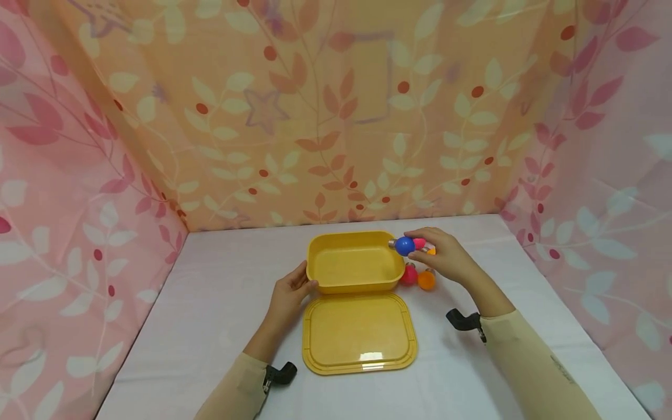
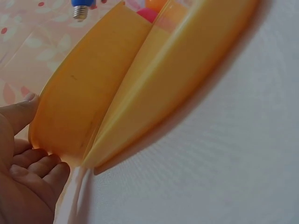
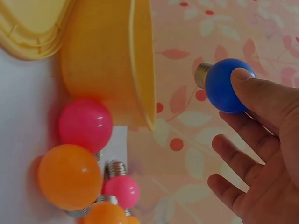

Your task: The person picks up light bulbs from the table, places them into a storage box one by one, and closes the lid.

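My right hand pinches a blue light bulb between thumb and fingers, its metal screw base pointing left over the right rim of a yellow plastic box. The right wrist view shows the thumb lying across the blue glass, with the other fingers spread below. At the box's left end, my left hand grips the wall, thumb near the front corner and fingers along the side. Pink and orange bulbs lie in a cluster against the box's right side, partly under my right hand.
A flat yellow lid lies on the white table directly in front of the box. Behind the table rises a flowered orange cloth, with pink flowered cloth on both sides. Each wrist wears a black camera mount.
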The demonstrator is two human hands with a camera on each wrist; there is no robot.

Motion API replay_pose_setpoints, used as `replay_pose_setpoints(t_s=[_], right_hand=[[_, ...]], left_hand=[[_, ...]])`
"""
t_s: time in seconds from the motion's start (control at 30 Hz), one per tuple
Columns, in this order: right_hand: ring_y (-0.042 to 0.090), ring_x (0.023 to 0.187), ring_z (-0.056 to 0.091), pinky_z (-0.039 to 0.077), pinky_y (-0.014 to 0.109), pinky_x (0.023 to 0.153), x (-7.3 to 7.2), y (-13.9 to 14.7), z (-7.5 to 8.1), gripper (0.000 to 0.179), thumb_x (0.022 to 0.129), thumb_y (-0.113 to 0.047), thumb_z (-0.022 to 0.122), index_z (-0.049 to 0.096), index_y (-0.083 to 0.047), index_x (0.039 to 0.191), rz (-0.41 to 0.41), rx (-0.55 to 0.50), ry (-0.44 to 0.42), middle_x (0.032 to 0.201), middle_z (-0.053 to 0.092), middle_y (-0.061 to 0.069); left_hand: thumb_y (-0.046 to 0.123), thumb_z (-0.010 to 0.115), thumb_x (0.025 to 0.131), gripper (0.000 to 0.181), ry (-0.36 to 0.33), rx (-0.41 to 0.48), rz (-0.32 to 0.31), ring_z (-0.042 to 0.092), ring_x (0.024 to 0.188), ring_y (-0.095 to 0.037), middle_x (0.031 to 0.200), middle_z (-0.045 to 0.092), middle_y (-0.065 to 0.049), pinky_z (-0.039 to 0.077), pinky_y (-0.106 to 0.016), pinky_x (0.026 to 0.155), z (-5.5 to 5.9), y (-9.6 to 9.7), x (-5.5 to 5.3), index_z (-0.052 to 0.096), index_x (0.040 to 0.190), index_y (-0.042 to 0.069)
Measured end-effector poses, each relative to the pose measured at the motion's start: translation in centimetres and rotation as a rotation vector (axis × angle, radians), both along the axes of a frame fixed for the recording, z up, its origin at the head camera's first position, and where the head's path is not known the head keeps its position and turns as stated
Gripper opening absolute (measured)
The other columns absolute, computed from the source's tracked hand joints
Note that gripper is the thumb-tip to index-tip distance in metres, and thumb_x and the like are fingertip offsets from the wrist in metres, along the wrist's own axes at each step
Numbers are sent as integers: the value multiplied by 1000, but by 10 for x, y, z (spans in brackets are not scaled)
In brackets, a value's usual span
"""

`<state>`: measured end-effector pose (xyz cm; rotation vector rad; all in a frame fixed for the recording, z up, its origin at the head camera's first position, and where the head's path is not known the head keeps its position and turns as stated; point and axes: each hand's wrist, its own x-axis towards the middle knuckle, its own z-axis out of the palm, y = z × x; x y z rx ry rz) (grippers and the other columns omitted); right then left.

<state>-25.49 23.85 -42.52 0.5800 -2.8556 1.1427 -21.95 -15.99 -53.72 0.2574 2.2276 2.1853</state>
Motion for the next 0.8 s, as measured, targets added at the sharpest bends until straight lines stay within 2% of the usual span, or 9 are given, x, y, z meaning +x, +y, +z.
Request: replay_pose_setpoints(t_s=[0.37, 0.5, 0.73, 0.8], right_hand=[[33, 138, 50, 40, 65, 115, -33, -30, 26, 48, 91, -33, 79, 66, -24, 136, 124, 76, -55, 139, 64, 3], [30, 136, 53, 40, 62, 116, -46, -42, 29, 46, 91, -31, 80, 68, -26, 134, 179, 94, -86, 137, 65, 1], [29, 139, 48, 41, 61, 116, -62, -64, 30, 40, 91, -29, 81, 71, -30, 129, 218, 49, -238, 142, 61, -4], [28, 140, 48, 40, 59, 118, -67, -71, 30, 39, 90, -27, 81, 71, -31, 128, 229, 63, -235, 141, 61, -5]], left_hand=[[21, 75, 95, 73, -9, 4, 7, 45, 144, -19, 161, 42, -9, 47, -19, 107, 1, -1, 0, 39, 157, 7], [22, 76, 94, 75, -7, 3, 4, 46, 144, -19, 161, 42, -9, 47, -20, 107, 1, 0, 1, 39, 157, 6], [24, 76, 94, 76, 5, 4, -6, 46, 144, -21, 160, 42, -10, 48, -21, 107, -1, -2, 1, 38, 157, 5], [23, 76, 94, 76, 2, 11, -6, 46, 144, -20, 160, 43, -9, 48, -21, 107, -1, -3, 0, 38, 157, 6]])
